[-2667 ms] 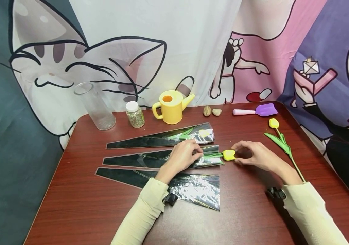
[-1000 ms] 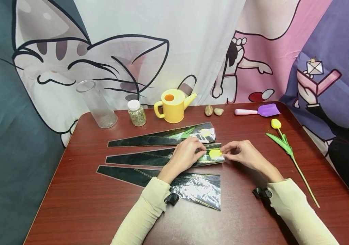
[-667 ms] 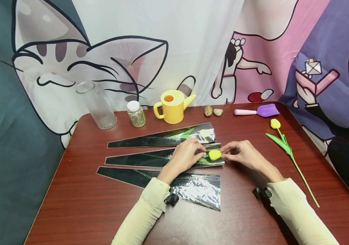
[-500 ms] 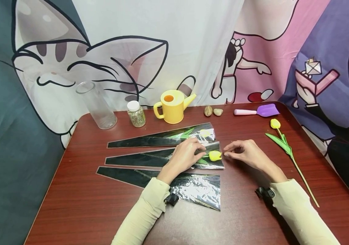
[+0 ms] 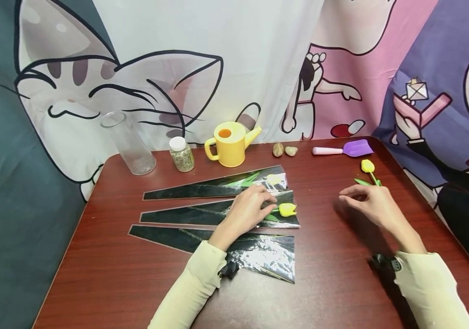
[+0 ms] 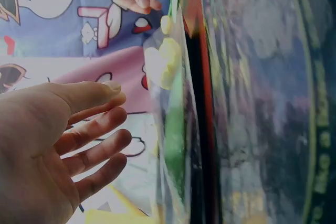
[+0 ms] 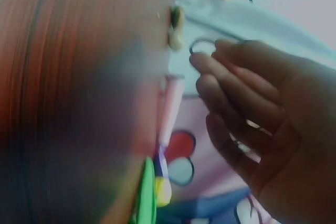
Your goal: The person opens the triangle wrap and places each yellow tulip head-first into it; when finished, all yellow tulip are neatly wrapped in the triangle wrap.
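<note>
My left hand [image 5: 246, 208] rests over the middle clear-and-black flower sleeve [image 5: 185, 213], its fingers loosely bent and, in the left wrist view, holding nothing. A yellow artificial tulip [image 5: 287, 209] lies at that sleeve's wide end, its stem partly hidden by the hand. Behind it, an upper sleeve [image 5: 185, 190] holds another tulip [image 5: 274, 179]. Nearer me lies a flat lower sleeve [image 5: 259, 256]. My right hand [image 5: 376, 205], loosely curled around nothing, hovers at the right and hides most of the stem of a loose tulip [image 5: 367, 166].
Along the back edge of the brown table [image 5: 107, 283] stand a tall glass vase [image 5: 135, 153], a white-lidded jar [image 5: 182, 157] and a yellow watering can [image 5: 231, 148]. Two pebbles [image 5: 285, 150] and a purple trowel [image 5: 355, 148] lie right of them.
The right hand slid the middle tulip leftward onto the sleeve, let go, then moved right toward the loose tulip. The sleeve's wide end lies flatter. The left hand has stayed over the sleeve.
</note>
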Available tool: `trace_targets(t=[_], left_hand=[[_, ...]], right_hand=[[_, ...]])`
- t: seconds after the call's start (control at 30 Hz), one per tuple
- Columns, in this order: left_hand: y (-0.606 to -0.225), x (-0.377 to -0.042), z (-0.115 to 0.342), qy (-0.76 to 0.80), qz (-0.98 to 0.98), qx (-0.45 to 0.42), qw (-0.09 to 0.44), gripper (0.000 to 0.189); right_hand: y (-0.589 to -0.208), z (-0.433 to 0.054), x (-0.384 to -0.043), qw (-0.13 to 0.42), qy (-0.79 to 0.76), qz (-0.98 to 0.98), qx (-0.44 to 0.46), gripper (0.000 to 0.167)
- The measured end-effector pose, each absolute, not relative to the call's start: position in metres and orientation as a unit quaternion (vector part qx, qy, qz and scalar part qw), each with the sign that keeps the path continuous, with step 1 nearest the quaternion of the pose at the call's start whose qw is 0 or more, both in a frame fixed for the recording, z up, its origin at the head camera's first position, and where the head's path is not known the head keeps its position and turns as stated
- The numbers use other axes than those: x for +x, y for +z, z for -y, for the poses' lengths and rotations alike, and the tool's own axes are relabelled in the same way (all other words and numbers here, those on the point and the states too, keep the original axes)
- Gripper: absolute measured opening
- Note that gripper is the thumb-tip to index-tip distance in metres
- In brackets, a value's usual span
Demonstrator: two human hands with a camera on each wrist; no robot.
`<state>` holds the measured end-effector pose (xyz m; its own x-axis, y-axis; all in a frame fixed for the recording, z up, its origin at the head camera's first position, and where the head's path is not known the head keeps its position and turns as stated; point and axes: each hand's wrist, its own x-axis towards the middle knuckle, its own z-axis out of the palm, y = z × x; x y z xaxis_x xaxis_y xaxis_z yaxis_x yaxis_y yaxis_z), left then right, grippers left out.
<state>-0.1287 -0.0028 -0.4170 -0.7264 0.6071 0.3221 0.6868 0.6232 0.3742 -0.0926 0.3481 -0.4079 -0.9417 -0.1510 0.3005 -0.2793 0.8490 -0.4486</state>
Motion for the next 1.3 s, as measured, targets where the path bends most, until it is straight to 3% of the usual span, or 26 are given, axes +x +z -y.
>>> trace_targets(t=[0.17,0.33,0.57,0.87,1.3], left_hand=[[-0.411,-0.117,0.005,-0.226,0.884,-0.397,0.099,0.013],[-0.410,-0.099,0.010,-0.190,0.869,-0.451,0.071,0.014],[-0.412,-0.076,0.014,-0.145,0.847,-0.510,0.035,0.015],[-0.424,-0.067,0.008,-0.105,0.837,-0.538,0.004,0.021],[-0.431,-0.065,0.004,-0.085,0.852,-0.516,0.022,0.016]], right_hand=[[-0.405,-0.373,-0.082,0.170,0.233,0.957,0.019,0.012],[-0.406,-0.398,-0.069,0.199,0.217,0.953,-0.071,0.019],[-0.409,-0.419,-0.048,0.159,0.204,0.955,-0.146,0.028],[-0.415,-0.432,-0.038,0.070,0.182,0.967,-0.163,0.041],[-0.418,-0.436,-0.042,0.044,0.178,0.975,-0.125,0.035]])
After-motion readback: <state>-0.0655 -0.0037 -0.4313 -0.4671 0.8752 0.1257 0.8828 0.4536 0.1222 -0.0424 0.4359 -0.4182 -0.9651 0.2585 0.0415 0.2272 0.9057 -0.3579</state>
